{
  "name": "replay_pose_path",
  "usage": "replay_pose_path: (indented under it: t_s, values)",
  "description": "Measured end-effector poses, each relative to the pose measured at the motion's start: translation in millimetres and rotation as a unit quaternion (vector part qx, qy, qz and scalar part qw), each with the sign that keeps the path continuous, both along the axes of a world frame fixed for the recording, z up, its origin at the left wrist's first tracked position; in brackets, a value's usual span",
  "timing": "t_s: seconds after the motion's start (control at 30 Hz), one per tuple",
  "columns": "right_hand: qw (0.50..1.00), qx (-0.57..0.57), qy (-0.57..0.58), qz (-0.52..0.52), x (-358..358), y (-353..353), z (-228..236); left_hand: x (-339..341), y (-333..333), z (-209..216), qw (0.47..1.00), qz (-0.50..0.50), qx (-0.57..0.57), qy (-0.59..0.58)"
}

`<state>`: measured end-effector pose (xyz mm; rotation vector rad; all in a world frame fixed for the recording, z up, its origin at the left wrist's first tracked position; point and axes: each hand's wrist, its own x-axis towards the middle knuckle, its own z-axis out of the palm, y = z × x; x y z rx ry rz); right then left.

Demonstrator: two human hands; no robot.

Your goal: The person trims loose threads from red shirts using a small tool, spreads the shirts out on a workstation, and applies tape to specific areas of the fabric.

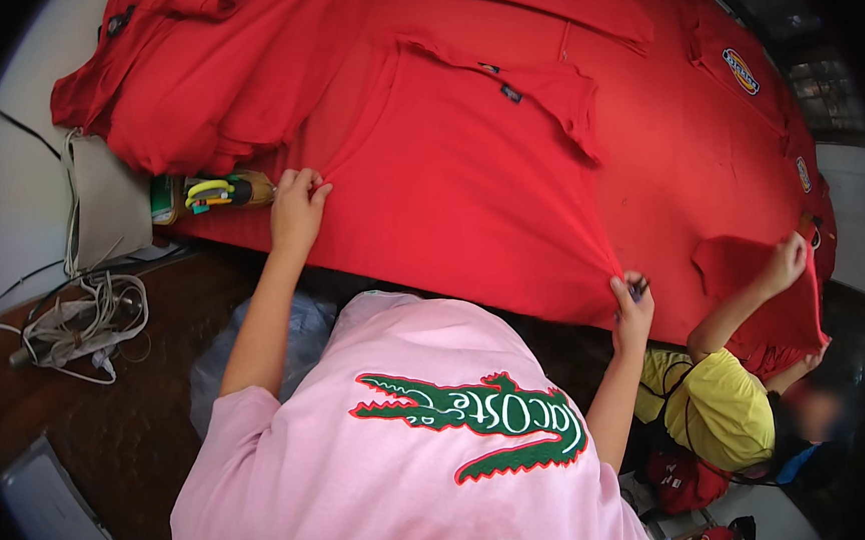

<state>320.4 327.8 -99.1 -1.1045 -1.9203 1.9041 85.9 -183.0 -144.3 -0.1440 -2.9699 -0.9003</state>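
A red T-shirt lies spread flat on a table covered with more red fabric, collar away from me. My left hand pinches the shirt's near edge at its left corner. My right hand grips the near right corner, where the cloth bunches into folds; a small dark thing shows between its fingers. My pink shirt with a green reptile print fills the lower middle of the view.
A heap of red garments sits at the back left. A yellow-handled tool, a grey cloth and tangled cables lie left. At right, a person in a yellow shirt holds red cloth with one hand.
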Motion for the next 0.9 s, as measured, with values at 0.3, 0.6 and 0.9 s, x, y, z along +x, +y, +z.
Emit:
replay_pose_path:
  t_s: [0.3, 0.6, 0.9]
  values:
    - [0.968, 0.148, -0.147, 0.142, 25, 30, -27, -8, -36, 79, 0.907, -0.110, -0.127, -0.385]
    - [0.951, 0.284, -0.108, 0.056, -163, 0, -55, -58, 128, 30, 0.968, -0.225, 0.042, -0.106]
    - [0.996, 0.067, -0.022, -0.049, -184, 31, -108, -83, 207, -17, 0.956, -0.286, 0.061, 0.017]
